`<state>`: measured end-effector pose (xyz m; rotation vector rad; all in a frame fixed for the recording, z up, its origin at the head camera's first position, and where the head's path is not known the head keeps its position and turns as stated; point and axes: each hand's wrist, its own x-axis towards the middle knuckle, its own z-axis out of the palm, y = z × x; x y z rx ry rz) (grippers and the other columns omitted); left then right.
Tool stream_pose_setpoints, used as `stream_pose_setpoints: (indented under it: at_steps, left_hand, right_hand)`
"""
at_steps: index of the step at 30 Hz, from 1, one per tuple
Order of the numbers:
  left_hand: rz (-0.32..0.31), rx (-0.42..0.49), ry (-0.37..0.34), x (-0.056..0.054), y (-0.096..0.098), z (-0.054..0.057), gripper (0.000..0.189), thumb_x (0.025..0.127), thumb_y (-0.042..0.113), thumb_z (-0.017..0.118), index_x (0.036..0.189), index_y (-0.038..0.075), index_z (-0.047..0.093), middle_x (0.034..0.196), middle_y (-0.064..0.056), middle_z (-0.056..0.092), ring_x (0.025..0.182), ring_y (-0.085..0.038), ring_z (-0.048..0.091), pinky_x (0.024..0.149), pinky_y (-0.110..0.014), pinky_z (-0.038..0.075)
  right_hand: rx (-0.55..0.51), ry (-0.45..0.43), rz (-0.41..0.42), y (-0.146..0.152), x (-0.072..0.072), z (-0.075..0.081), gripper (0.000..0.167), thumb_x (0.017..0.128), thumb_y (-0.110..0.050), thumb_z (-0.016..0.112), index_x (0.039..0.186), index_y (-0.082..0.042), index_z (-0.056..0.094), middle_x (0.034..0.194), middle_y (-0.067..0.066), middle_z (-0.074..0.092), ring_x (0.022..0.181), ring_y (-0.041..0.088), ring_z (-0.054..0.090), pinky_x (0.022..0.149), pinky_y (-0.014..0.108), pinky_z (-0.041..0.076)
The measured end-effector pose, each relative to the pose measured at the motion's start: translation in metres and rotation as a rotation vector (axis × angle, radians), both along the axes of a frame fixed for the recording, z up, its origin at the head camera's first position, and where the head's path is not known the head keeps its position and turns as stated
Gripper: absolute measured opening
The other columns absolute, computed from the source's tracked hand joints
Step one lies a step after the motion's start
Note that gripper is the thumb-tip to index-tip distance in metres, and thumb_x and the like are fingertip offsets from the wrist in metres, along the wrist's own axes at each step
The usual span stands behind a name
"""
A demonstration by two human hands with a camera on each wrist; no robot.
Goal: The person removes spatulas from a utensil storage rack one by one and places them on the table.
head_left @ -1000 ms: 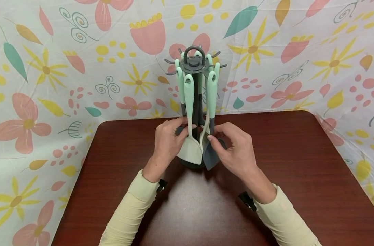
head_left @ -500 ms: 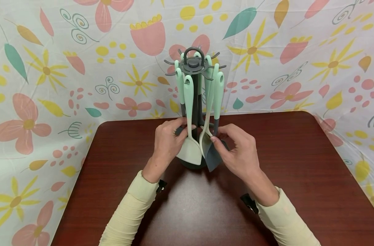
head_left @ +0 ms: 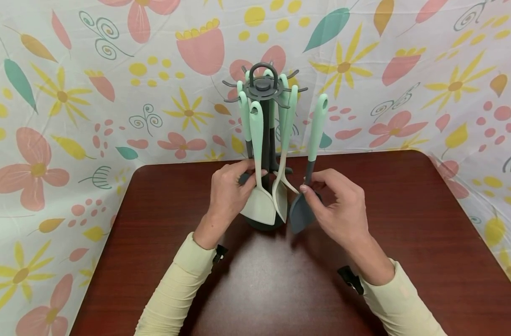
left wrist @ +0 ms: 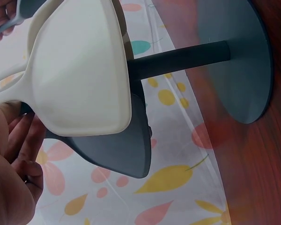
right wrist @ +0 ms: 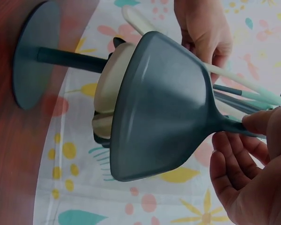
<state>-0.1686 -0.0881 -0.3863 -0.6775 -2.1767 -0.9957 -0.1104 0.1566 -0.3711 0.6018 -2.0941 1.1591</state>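
Note:
A dark grey utensil stand (head_left: 263, 85) with hooked arms bears several utensils with mint handles. In the head view my right hand (head_left: 339, 203) pinches a grey turner (head_left: 302, 215) at its neck. The handle hangs apart from the hooks, right of the stand. The right wrist view shows the turner's broad blade (right wrist: 164, 105) close up. My left hand (head_left: 230, 189) reaches behind the neck of a cream turner (head_left: 260, 206), thumb and fingers round the stand's pole, mostly hidden. A cream spoon-like utensil (head_left: 279, 200) hangs beside it. Another dark turner (left wrist: 114, 145) hangs behind in the left wrist view.
The stand's round base (left wrist: 243, 65) rests on a reddish-brown table (head_left: 406, 224). Behind the table hangs a white cloth (head_left: 133, 116) with a flower and leaf print. More mint handles (head_left: 243, 112) crowd the stand's left and back.
My right hand has drawn the grey turner rightward, and its handle has come away from the stand's hook. The cream utensil behind it shows more. My left hand has stayed in place.

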Motion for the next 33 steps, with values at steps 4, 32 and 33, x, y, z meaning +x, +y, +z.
stream_pose_setpoints:
  at_steps: [4,32,33]
  left_hand:
    - [0.0,-0.003,0.0,-0.002,-0.002,0.0,0.016,0.092,0.025,0.086,0.104,0.016,0.083,0.089,0.0,0.079,0.074,-0.02,0.07,0.06,-0.033,0.048]
    - [-0.015,0.013,-0.017,-0.001,-0.002,0.0,0.017,0.092,0.027,0.086,0.105,0.017,0.082,0.091,0.001,0.08,0.081,-0.014,0.074,0.06,-0.031,0.048]
    - [-0.016,0.014,-0.02,-0.001,-0.002,0.0,0.016,0.093,0.028,0.086,0.105,0.017,0.082,0.092,0.001,0.08,0.082,-0.013,0.075,0.061,-0.031,0.05]
  right_hand:
    - [0.01,0.006,-0.019,0.005,0.001,-0.001,0.018,0.086,0.002,0.085,0.1,-0.007,0.076,0.09,0.001,0.073,0.081,0.014,0.066,0.079,0.022,0.051]
    - [0.076,-0.106,-0.152,0.046,0.016,-0.022,0.015,0.086,-0.003,0.086,0.096,-0.009,0.077,0.086,-0.003,0.072,0.077,0.003,0.063,0.075,0.013,0.05]
    - [0.079,-0.113,-0.158,0.047,0.017,-0.024,0.015,0.086,-0.003,0.086,0.096,-0.009,0.077,0.086,-0.003,0.072,0.077,0.003,0.063,0.074,0.012,0.05]
